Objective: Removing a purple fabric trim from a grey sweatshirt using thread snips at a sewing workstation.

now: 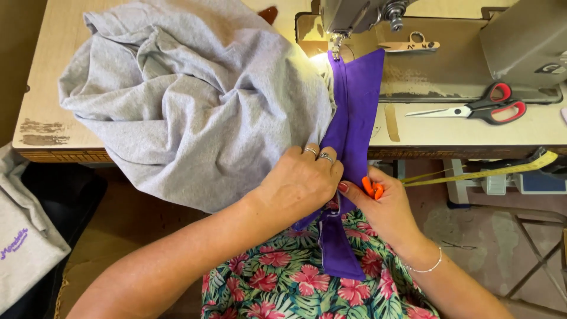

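both hands [336,192] pinch purple strip [354,112], perhaps onto grey fabric [189,100].

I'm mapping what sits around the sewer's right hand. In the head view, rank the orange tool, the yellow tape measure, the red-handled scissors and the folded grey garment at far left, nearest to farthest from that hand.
1. Orange tool: in the right hand itself.
2. Yellow tape measure: to the right, off the table edge.
3. Red-handled scissors: up right, on the table.
4. Folded grey garment: far left, below the table.

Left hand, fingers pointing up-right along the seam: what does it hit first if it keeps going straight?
The left hand already rests on the grey fabric; straight on, its fingers would likely meet the purple strip first, with the sewing machine needle area beyond. Depth is unclear.
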